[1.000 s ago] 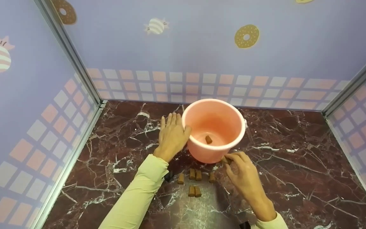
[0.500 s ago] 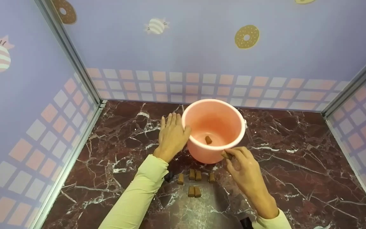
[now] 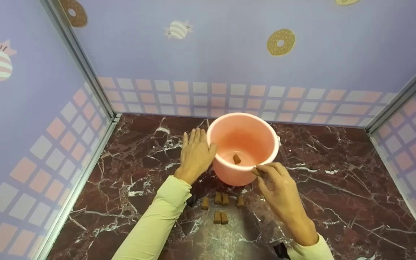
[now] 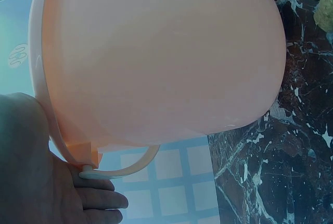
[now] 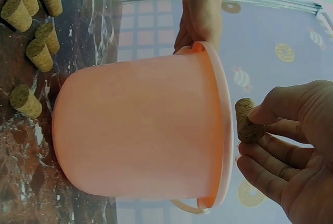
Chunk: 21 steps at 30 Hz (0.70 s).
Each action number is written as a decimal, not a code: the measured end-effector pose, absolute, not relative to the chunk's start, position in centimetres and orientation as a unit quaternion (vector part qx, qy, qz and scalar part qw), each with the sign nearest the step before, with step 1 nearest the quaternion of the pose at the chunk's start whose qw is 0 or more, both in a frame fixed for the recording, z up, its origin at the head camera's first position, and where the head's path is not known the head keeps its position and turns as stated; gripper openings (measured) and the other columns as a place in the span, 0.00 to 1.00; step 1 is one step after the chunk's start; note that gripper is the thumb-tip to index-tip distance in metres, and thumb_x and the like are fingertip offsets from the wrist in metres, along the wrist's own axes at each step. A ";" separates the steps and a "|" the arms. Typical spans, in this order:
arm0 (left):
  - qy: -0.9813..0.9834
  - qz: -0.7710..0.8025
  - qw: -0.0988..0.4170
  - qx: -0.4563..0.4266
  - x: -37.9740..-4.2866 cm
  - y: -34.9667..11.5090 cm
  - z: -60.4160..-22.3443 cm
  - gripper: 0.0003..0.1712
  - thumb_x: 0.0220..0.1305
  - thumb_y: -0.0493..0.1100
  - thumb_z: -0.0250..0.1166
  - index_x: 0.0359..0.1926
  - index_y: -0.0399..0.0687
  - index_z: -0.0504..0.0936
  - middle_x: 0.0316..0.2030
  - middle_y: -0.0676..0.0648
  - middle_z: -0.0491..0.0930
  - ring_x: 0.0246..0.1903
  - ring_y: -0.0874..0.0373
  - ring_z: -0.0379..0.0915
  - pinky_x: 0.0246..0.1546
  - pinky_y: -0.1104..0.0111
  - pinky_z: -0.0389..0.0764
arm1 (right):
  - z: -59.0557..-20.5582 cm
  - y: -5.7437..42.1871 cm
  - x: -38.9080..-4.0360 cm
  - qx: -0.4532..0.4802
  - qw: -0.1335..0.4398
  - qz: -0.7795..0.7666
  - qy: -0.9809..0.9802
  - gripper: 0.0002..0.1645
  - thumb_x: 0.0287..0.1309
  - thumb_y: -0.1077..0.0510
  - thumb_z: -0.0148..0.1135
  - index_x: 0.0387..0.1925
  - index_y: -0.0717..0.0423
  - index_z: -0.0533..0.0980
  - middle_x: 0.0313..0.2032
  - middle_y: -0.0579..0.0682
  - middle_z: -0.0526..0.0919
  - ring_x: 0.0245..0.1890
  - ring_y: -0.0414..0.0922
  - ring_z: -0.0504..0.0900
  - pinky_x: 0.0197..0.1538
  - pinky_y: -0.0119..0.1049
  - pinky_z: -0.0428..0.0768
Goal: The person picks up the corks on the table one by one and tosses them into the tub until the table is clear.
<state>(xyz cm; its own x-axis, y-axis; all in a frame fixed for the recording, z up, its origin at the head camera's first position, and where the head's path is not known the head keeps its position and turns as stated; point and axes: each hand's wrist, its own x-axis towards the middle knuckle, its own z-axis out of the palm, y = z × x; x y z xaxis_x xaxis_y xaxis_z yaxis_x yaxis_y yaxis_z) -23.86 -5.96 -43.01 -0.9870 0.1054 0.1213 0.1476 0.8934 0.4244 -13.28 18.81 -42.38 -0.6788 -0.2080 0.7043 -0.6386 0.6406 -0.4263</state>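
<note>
A pink bucket [image 3: 231, 176] with a white rim stands upright on the dark marbled surface. My left hand [image 3: 195, 156] rests against its left side with straight fingers, the thumb touching the rim. In the right wrist view, my right hand [image 5: 291, 146] pinches a cork [image 5: 250, 121] between thumb and fingers, just above the rim's level. The head view shows that hand by the bucket's front right edge. One cork [image 3: 237, 159] lies on the bucket floor. Several tapered corks [image 3: 225, 199] stand in front of the bucket, with a pair of corks [image 3: 221, 217] nearer me.
The marbled tabletop [image 3: 338, 195] meets a patterned back wall [image 3: 222, 47] behind the bucket. Side walls rise left and right, with metal strips [image 3: 81, 61] at the corners. A white bucket handle [image 4: 125, 171] hangs at the side near my left hand.
My right hand has risen with the cork from low beside the bucket to the height of its rim. The left hand and bucket have stayed in place.
</note>
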 end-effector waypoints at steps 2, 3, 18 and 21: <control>-0.972 -0.220 0.046 -0.065 -23.9 -6.0 -43.0 0.41 0.82 0.56 0.46 0.80 0.28 0.56 0.80 0.31 0.53 0.81 0.40 0.44 0.81 0.51 0.29 | -42.1 18.8 -13.5 0.251 0.317 0.340 -0.849 0.22 0.47 0.79 0.75 0.46 0.66 0.85 0.42 0.53 0.84 0.41 0.48 0.85 0.50 0.28 0.83; -0.973 -0.218 0.046 -0.065 -23.9 -6.0 -43.0 0.41 0.82 0.56 0.45 0.80 0.28 0.56 0.80 0.31 0.53 0.81 0.40 0.44 0.81 0.51 0.29 | -42.0 18.7 -13.6 0.252 0.318 0.340 -0.849 0.22 0.47 0.79 0.76 0.46 0.66 0.85 0.42 0.53 0.84 0.41 0.49 0.85 0.52 0.28 0.83; -0.974 -0.214 0.051 -0.063 -24.0 -6.0 -43.1 0.41 0.82 0.56 0.46 0.80 0.29 0.57 0.79 0.31 0.54 0.81 0.40 0.45 0.81 0.50 0.32 | -40.9 18.9 -15.7 0.258 0.320 0.337 -0.847 0.22 0.47 0.80 0.74 0.46 0.69 0.83 0.42 0.56 0.84 0.42 0.53 0.85 0.47 0.46 0.88; -0.975 -0.206 0.047 -0.063 -24.1 -5.9 -43.1 0.41 0.82 0.57 0.45 0.80 0.29 0.56 0.80 0.32 0.53 0.81 0.40 0.45 0.81 0.49 0.32 | -40.8 18.9 -16.1 0.255 0.316 0.334 -0.851 0.21 0.47 0.80 0.73 0.46 0.69 0.83 0.42 0.57 0.84 0.43 0.54 0.84 0.48 0.47 0.87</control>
